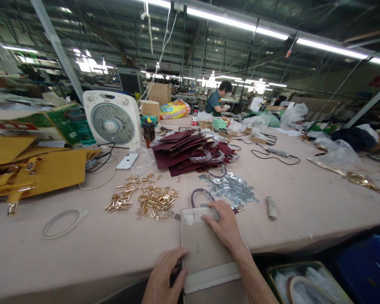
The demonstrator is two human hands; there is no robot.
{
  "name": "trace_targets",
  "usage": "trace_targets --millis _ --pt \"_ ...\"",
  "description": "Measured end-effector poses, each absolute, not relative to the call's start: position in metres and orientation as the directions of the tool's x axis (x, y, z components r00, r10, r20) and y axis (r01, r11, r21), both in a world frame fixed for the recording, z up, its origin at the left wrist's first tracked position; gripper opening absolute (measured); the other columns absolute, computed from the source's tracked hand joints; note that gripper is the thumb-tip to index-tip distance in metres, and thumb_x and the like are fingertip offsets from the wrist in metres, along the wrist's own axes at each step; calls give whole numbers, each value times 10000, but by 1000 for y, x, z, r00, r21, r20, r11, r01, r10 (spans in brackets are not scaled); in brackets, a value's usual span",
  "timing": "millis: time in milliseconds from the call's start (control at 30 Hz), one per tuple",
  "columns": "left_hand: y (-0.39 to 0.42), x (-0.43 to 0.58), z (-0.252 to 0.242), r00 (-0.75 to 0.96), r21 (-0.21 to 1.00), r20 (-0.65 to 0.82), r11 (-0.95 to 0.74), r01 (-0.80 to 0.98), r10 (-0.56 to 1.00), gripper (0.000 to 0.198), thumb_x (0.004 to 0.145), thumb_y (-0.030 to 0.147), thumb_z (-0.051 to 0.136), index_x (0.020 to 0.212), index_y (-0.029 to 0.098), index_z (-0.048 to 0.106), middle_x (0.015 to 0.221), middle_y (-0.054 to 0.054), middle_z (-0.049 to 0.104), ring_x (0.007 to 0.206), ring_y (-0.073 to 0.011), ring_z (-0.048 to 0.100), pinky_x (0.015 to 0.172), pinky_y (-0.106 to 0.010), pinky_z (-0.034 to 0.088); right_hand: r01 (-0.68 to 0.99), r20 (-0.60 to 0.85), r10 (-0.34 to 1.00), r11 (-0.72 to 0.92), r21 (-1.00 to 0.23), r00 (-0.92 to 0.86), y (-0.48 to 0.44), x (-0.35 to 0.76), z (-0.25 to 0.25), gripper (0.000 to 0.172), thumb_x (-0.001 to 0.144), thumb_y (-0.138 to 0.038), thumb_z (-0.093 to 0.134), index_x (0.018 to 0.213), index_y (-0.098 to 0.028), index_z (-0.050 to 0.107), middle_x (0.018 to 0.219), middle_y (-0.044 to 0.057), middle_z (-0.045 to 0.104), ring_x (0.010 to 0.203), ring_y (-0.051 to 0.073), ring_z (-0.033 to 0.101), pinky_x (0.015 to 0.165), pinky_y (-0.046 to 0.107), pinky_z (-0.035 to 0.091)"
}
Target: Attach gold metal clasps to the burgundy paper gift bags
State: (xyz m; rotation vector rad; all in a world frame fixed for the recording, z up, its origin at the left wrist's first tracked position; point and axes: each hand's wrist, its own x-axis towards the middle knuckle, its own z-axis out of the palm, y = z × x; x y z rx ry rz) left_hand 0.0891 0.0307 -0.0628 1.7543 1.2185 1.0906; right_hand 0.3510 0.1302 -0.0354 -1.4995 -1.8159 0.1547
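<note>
A flat grey-beige board (pixel 202 249) with a white rim lies at the table's near edge. My right hand (pixel 223 223) rests on its far end, fingers curled down over a small pale piece at the top. My left hand (pixel 166 274) grips the board's near left edge, fingers wrapped round it, with something dark under the thumb. A wrapped purple handle loop (pixel 200 195) lies just beyond the board. A heap of gold metal fittings (pixel 145 198) spreads to the left of it.
Silver metal plates (pixel 232 190) and a stack of maroon leather panels (pixel 183 152) lie further back. A white fan (pixel 112 119), yellow leather pieces (pixel 34 169), a tape ring (pixel 61 221), a grey roll (pixel 271 207). Another person (pixel 218 101) works far behind. Bins stand below right.
</note>
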Motion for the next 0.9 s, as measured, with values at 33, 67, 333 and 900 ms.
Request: trace_targets --millis 33,67,333,900 --pt "31 88 -62 209 895 223 -285 344 952 308 931 284 638 1219 285 745 1216 -103 746 1105 -253 707 857 -342 655 793 474 881 292 -535 -5 131 349 -36 319 861 -449 772 1122 -269 739 1167 82 736 1171 313 633 1087 507 457" --pt "32 87 -61 225 892 215 -284 350 951 316 930 273 636 1228 287 742 1224 -103 743 1112 -251 706 866 -343 653 794 475 880 285 -537 6 132 348 -36 304 863 -456 772 1102 -270 745 1138 76 744 1144 308 643 1075 499 462" --pt "31 87 -64 206 902 213 -273 335 955 305 939 309 633 1220 280 747 1228 -111 743 1118 -259 704 865 -353 657 796 535 841 272 -540 76 133 340 -37 210 976 -440 648 992 -262 757 1028 61 765 1044 275 658 1016 455 467" --pt "33 88 -55 229 921 118 -193 340 966 349 890 221 627 1211 275 752 1236 -98 731 1127 -234 700 865 -314 649 728 559 820 311 -611 119 132 341 -42 234 1013 -360 574 1096 -230 750 1099 101 763 1086 282 668 1029 485 500"
